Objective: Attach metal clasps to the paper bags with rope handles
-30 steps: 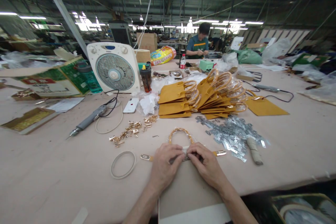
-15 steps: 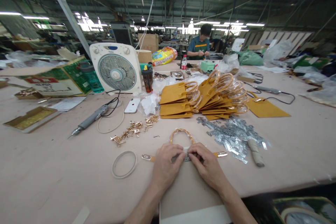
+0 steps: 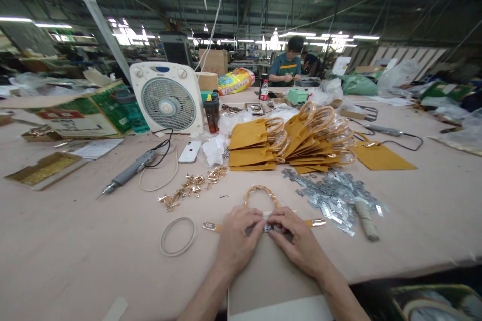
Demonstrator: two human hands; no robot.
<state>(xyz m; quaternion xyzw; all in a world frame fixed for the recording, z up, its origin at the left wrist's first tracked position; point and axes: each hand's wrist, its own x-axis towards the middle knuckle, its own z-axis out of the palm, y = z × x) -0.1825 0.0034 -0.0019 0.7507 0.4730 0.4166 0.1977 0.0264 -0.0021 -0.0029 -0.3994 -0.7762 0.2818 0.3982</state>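
Observation:
My left hand (image 3: 236, 241) and my right hand (image 3: 297, 241) meet at the near edge of the table, fingers pinched together on a small metal piece (image 3: 268, 226) at the top of a flat piece with a ring handle (image 3: 260, 193). Yellow straps with gold metal ends stick out left (image 3: 210, 226) and right (image 3: 315, 221) of my hands. A beige board (image 3: 271, 281) lies under my wrists. What exactly sits between my fingertips is mostly hidden.
A pale ring (image 3: 177, 235) lies to my left, gold fittings (image 3: 188, 186) beyond it, a heap of silver plates (image 3: 333, 193) to the right. Stacked yellow bags (image 3: 293, 143), an electric screwdriver (image 3: 128, 173), a fan (image 3: 167, 98) and a phone (image 3: 189, 151) stand farther back. Another person (image 3: 286, 66) works at the far end.
My hands stay in the same place; the fingers have shifted slightly on the small metal piece. The view has drifted a little.

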